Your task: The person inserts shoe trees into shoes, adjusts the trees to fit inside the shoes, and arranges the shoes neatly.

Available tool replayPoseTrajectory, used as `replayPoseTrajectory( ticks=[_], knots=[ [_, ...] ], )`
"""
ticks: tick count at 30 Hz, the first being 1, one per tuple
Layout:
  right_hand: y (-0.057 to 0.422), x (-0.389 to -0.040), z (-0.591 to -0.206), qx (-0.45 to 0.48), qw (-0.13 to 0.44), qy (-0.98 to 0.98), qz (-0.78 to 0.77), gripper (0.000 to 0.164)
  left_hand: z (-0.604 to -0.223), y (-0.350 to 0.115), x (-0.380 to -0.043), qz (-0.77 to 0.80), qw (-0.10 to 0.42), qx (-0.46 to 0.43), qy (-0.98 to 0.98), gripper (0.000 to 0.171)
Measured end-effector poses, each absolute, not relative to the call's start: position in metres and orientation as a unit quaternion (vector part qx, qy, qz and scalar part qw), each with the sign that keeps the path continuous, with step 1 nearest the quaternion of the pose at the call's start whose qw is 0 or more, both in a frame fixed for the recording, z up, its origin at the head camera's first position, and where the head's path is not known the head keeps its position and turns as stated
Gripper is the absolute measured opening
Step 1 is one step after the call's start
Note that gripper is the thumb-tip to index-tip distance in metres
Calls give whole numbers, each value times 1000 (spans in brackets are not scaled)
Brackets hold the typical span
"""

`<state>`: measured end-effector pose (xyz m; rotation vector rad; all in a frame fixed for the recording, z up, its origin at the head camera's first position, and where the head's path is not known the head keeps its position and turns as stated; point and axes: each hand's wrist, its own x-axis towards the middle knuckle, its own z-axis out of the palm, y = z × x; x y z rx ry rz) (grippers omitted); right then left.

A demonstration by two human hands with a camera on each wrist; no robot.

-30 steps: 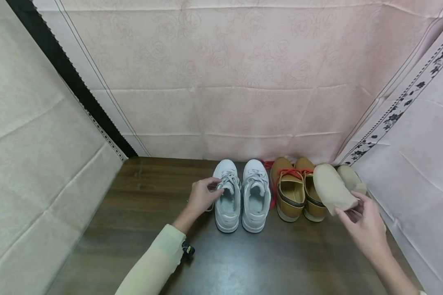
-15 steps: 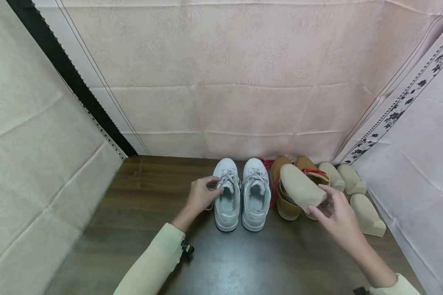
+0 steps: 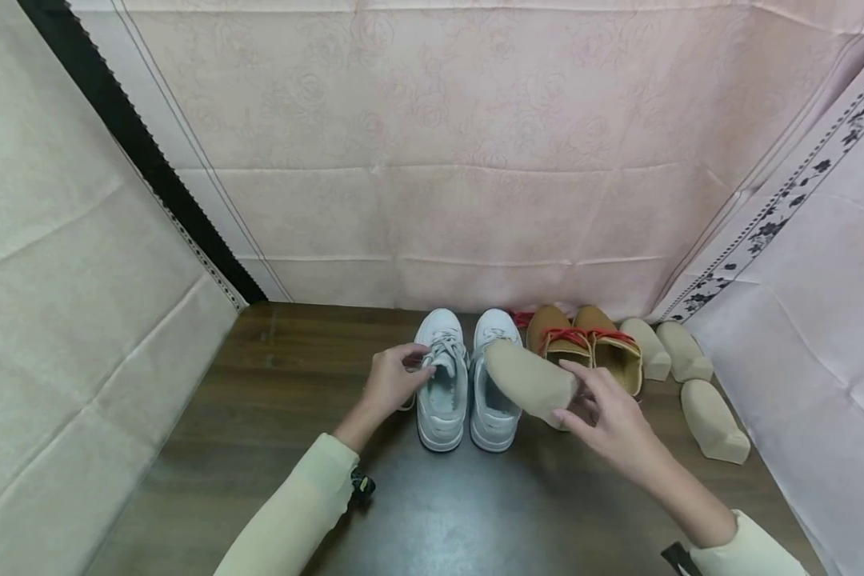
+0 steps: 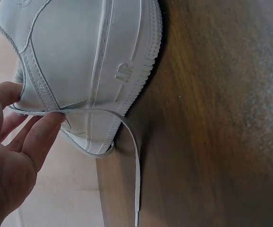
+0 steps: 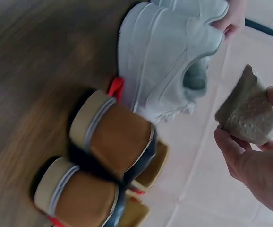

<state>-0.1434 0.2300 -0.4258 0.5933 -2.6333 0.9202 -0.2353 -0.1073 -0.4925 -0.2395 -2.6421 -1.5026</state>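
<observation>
My left hand grips the opening of the left white sneaker, fingers at its laced edge. In the left wrist view a loose white shoelace runs under a fingertip and hangs past the sole. My right hand holds a beige shoe insert by its blunt end, thumb and fingers on either side. Its rounded end overlaps the right white sneaker in the head view, covering part of the opening. The right wrist view shows the rough, hollowed end of the insert in my fingers.
Two brown shoes with red laces stand right of the sneakers. Beyond them lie three more beige inserts along the right cloth wall. A pink patterned cloth hangs behind everything. The floor is dark wood.
My right hand has carried the insert leftward from the right end of the row, past the brown shoes, to the right white sneaker. My left hand has stayed put.
</observation>
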Motion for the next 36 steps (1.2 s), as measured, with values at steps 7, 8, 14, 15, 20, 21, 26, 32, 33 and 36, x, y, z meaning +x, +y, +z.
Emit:
replayPoseTrajectory(
  ticks=[7, 8, 14, 15, 20, 21, 26, 32, 33, 36],
  knots=[
    [212, -145, -423, 228, 113, -912, 320, 70, -492, -106, -236, -490, 45, -79, -867, 30],
    [210, -145, -423, 228, 110, -913, 320, 70, -492, -106, -236, -490, 45, -79, -867, 30],
    [201, -145, -420, 242, 97, -911, 318, 65, -492, -106, -235, -491, 45, -85, -866, 30],
    [199, -145, -420, 244, 95, -912, 315, 64, -493, -106, -235, -491, 45, -85, -866, 30],
    [190, -146, -417, 254, 87, -915, 302, 62, -493, -106, -234, -487, 43, -82, -868, 30],
    [187, -146, -416, 257, 87, -916, 297, 63, -493, -106, -234, -487, 44, -82, -869, 29],
    [175, -146, -411, 277, 95, -916, 275, 63, -493, -106, -234, -488, 60, -90, -866, 28],
    [156, -146, -405, 278, 83, -928, 235, 62, -493, -106, -234, -491, 65, -92, -864, 28],
    [153, -147, -404, 278, 81, -930, 227, 63, -492, -106, -234, -491, 66, -92, -864, 28],
    [146, -149, -402, 278, 76, -936, 202, 65, -493, -106, -234, -491, 67, -96, -864, 28]
  ],
)
